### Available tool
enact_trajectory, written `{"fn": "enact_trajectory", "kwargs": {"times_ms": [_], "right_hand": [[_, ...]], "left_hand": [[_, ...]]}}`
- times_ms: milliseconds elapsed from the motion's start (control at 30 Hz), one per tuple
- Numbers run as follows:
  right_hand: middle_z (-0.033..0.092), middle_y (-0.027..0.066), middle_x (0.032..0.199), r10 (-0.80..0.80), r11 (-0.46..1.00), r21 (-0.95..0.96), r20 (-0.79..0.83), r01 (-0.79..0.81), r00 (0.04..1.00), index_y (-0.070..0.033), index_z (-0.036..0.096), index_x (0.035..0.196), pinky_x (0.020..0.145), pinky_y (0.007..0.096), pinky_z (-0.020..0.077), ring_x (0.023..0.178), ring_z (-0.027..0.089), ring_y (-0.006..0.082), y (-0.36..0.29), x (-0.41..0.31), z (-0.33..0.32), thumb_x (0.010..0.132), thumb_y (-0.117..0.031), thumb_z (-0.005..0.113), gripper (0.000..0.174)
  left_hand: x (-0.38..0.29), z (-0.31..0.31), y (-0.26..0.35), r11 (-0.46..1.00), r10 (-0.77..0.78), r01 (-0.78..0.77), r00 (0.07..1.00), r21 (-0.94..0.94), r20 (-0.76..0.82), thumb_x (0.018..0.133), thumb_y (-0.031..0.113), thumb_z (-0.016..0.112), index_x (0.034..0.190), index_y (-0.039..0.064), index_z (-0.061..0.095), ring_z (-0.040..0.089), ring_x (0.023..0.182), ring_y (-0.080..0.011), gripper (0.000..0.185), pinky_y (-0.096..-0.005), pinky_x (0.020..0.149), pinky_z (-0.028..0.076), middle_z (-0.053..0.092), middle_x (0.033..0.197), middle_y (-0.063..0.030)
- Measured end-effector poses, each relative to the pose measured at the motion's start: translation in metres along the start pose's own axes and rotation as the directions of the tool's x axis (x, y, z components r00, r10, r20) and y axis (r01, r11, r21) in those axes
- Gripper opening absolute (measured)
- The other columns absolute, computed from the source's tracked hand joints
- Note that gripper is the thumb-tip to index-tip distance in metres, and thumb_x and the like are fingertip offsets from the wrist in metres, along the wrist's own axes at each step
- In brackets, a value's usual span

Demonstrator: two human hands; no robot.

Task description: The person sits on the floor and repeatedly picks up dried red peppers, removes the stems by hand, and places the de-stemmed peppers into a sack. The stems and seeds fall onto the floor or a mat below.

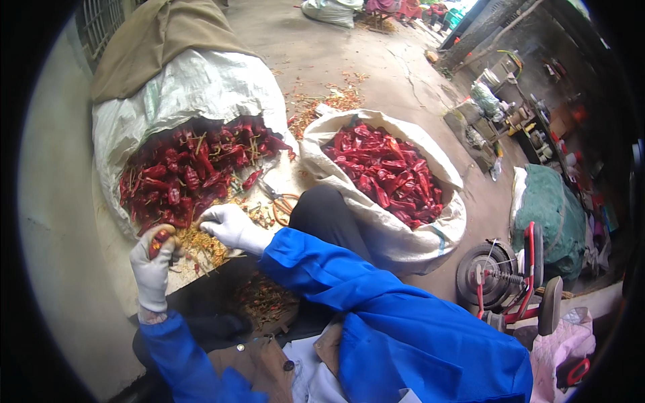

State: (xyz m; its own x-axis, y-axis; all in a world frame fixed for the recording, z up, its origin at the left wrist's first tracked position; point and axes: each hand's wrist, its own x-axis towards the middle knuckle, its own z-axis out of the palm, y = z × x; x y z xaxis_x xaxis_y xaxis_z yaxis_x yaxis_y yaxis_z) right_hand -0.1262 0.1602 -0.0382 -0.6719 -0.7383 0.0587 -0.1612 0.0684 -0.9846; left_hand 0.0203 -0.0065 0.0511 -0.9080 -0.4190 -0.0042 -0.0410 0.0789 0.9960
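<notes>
My left hand point(155, 267), in a white glove, holds a dried red chili pepper point(159, 242) at the edge of the pepper heap. Close by, my right hand point(229, 226) is also gloved in white. Its fingers are curled together, and I cannot tell whether something small is pinched in them. Dried red peppers with stems point(189, 166) spill from the mouth of a large white woven sack point(211, 75). Pale seeds and stem bits point(204, 247) lie beneath my hands. Hand shears with orange handles point(282, 204) rest beside my right wrist.
By my knee stands an open white sack point(448, 176) full of red peppers point(385, 171). A brown cloth point(166, 40) covers the first sack's back. Right are a wheeled red-framed vehicle point(504, 282) and a green bundle point(546, 216). People point(438, 12) sit far off.
</notes>
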Motion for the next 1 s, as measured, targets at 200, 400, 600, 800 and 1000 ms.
{"fn": "enact_trajectory", "kwargs": {"times_ms": [200,400,600,800,1000], "right_hand": [[0.075,0.0149,0.103,-0.117,0.838,-0.544,-0.243,-0.035,0.963,-0.012,0.079,0.104,0.088,0.0421,0.0562,0.099,0.071,0.0344,0.031,0.014,-0.028,0.089,-0.031,0.068,0.026],[0.077,0.0127,0.100,-0.092,0.956,-0.287,-0.501,-0.065,0.860,-0.003,0.077,0.107,0.086,0.0340,0.0567,0.093,0.074,0.0213,0.055,0.050,-0.042,0.092,-0.024,0.073,0.025],[0.077,0.0151,0.095,-0.110,0.867,-0.473,-0.485,-0.154,0.868,0.000,0.076,0.108,0.083,0.0343,0.0566,0.089,0.075,0.0228,0.052,0.091,-0.037,0.088,-0.031,0.079,0.037],[0.076,0.0112,0.081,-0.066,0.910,-0.394,-0.446,-0.130,0.893,0.003,0.076,0.103,0.071,0.0312,0.0548,0.073,0.070,0.0142,0.047,0.102,-0.029,0.088,-0.023,0.077,0.030],[0.078,0.0055,0.097,0.090,0.989,-0.085,-0.317,-0.122,0.944,0.004,0.075,0.110,0.078,0.0264,0.0541,0.085,0.067,0.0088,0.025,0.046,-0.005,0.092,-0.015,0.079,0.027]], "left_hand": [[0.011,-0.036,0.004,0.999,0.049,-0.051,0.982,-0.002,-0.180,0.098,0.007,0.071,0.116,0.000,0.069,0.068,0.068,-0.0102,0.019,-0.0227,0.061,0.055,0.070,0.085,-0.0037],[0.009,-0.034,0.008,0.997,-0.053,0.063,0.970,0.036,-0.236,0.098,0.005,0.070,0.114,0.003,0.070,0.066,0.066,-0.0071,0.017,-0.0216,0.057,0.053,0.069,0.082,-0.0005],[0.009,-0.031,0.004,0.988,0.032,0.001,0.978,0.157,-0.207,0.094,0.007,0.075,0.116,0.000,0.070,0.066,0.071,-0.0066,0.023,-0.0238,0.063,0.055,0.072,0.090,-0.0024],[0.012,-0.032,-0.016,0.978,0.034,0.005,0.982,0.208,-0.184,0.090,0.007,0.077,0.114,-0.001,0.071,0.068,0.081,-0.0111,0.026,-0.0283,0.075,0.056,0.076,0.094,-0.0088],[0.024,-0.021,-0.040,0.884,0.184,-0.085,0.968,0.459,-0.174,0.088,0.023,0.077,0.107,0.003,0.074,0.073,0.089,-0.0330,0.028,-0.0388,0.082,0.057,0.075,0.096,-0.0176]]}}
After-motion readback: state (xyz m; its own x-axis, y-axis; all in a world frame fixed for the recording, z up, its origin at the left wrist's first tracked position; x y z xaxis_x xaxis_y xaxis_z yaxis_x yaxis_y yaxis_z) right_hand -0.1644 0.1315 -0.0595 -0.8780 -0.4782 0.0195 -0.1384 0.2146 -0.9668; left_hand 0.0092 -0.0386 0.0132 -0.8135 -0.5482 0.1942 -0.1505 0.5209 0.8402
